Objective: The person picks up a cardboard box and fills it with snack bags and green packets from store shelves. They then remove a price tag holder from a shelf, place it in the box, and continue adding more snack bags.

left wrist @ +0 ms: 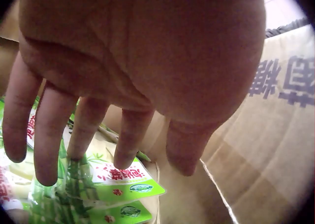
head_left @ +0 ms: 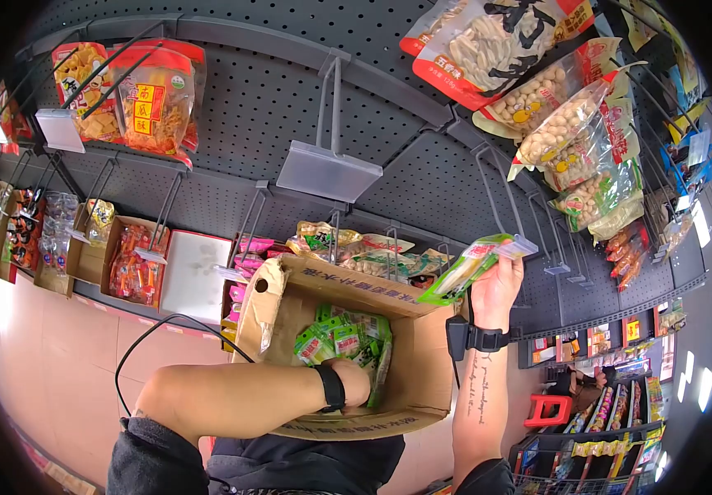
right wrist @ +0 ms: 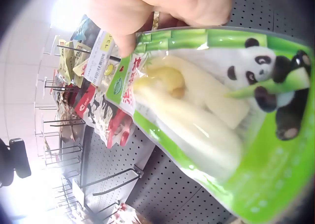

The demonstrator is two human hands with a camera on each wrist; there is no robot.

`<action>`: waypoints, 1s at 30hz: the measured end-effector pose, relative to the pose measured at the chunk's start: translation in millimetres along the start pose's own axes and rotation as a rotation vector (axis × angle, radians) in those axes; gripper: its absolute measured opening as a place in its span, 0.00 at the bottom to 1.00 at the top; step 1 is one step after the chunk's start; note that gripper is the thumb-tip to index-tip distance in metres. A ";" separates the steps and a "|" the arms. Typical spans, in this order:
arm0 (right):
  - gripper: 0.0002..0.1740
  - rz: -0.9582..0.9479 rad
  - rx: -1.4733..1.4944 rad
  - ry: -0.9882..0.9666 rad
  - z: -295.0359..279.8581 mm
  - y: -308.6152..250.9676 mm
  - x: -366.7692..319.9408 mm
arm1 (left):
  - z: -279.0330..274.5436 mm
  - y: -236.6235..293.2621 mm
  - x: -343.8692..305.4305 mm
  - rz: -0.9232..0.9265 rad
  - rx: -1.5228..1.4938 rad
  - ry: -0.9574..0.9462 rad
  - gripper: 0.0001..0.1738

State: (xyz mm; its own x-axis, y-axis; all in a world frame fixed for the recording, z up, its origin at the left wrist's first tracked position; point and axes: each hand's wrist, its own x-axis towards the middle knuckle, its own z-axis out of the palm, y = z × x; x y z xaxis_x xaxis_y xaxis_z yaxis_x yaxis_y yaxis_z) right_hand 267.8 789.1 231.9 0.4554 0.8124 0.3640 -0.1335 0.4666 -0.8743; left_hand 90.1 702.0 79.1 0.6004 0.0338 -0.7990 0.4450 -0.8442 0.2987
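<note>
My right hand (head_left: 496, 289) pinches the top edge of a green packet (head_left: 465, 268) beside the clear tag holder (head_left: 519, 246) of a wall hook. The right wrist view shows the packet's (right wrist: 197, 106) panda print and pale contents under the fingers, with a price tag (right wrist: 101, 56) close by. Inside an open cardboard box (head_left: 422, 355), my left hand (head_left: 352, 384) reaches down beside several green packets (head_left: 331, 334). From the left wrist, the hand (left wrist: 133, 61) hangs with fingers spread and loosely extended over the packets (left wrist: 123, 177); whether the fingertips touch them, I cannot tell.
Bags of snacks (head_left: 566, 111) hang at the upper right and others (head_left: 154, 99) at the upper left of the perforated wall (head_left: 249, 82). Small boxes of goods (head_left: 137, 264) line the lower shelf. A black cable (head_left: 129, 363) loops left of the box. A red stool (head_left: 547, 410) stands farther right.
</note>
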 end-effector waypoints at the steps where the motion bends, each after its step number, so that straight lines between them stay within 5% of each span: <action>1: 0.07 -0.003 0.001 0.001 -0.3 -1.0 0.3 | -2.2 -4.1 -13.2 -0.001 0.003 0.000 0.27; 3: 0.06 -0.004 -0.006 0.026 2.4 -1.4 4.3 | -15.9 -21.5 -73.4 0.297 -0.019 0.384 0.25; 5: 0.06 -0.012 -0.011 0.016 8.1 -3.7 6.1 | -43.7 -29.4 -125.4 0.396 -0.146 0.917 0.16; 9: 0.06 -0.017 -0.030 0.028 7.3 1.5 9.5 | -118.1 -42.2 -171.9 0.023 -0.221 1.462 0.15; 11: 0.07 0.038 -0.045 0.117 13.3 -0.1 9.8 | -141.0 -58.9 -163.9 0.035 -0.453 1.671 0.18; 15: 0.08 0.041 -0.003 0.085 11.2 9.2 26.2 | -168.3 -86.5 -136.0 0.218 -0.533 1.818 0.18; 17: 0.08 0.063 -0.039 0.054 17.0 15.7 40.7 | -181.6 -97.3 -137.1 0.159 -0.699 1.505 0.17; 23: 0.11 0.025 -0.128 0.050 34.1 39.5 91.6 | -221.8 -129.2 -123.6 -0.189 -0.695 1.604 0.14; 27: 0.12 0.235 -0.324 0.120 28.8 39.4 99.9 | -233.5 -146.5 -121.2 -0.210 -0.536 1.654 0.13; 30: 0.15 0.058 -0.310 0.018 2.9 32.8 65.4 | -215.9 -141.8 -131.6 -0.258 -0.454 1.631 0.14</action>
State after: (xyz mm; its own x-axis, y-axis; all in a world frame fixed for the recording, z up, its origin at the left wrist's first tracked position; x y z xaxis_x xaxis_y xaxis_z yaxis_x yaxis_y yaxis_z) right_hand 290.6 858.5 228.0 0.4704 0.8271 0.3075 0.1136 0.2888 -0.9506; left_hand 91.4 932.8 254.5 0.3650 0.8472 0.3861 0.5974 -0.5312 0.6008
